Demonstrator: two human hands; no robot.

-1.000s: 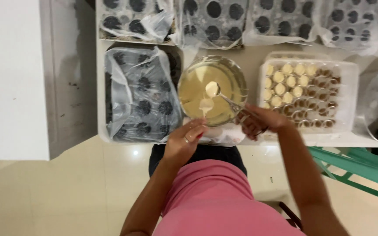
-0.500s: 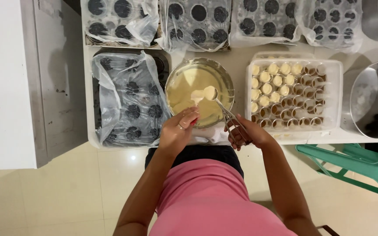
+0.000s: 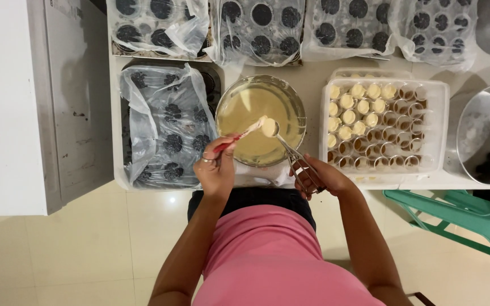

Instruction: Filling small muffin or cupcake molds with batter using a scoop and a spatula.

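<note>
A glass bowl (image 3: 297,107) of pale yellow batter stands at the table's front edge. My right hand (image 3: 316,177) grips the wire handles of a metal scoop (image 3: 269,127), whose batter-filled head hovers over the bowl. My left hand (image 3: 216,168) holds a red-handled spatula (image 3: 244,136), its pale tip touching the scoop's head. Right of the bowl, a white tray (image 3: 439,127) holds several small cups, some filled with batter and some with only dark bases.
A plastic-covered tray of dark round cookies (image 3: 163,124) lies left of the bowl, with several more trays (image 3: 262,28) along the back. Metal bowls (image 3: 486,133) sit at right. A white cabinet (image 3: 18,102) stands at left, a green stool (image 3: 472,218) at lower right.
My left hand has moved up from the bowl's near rim and brought the spatula against the scoop. The scoop has stayed over the batter. The camera view shifted slightly.
</note>
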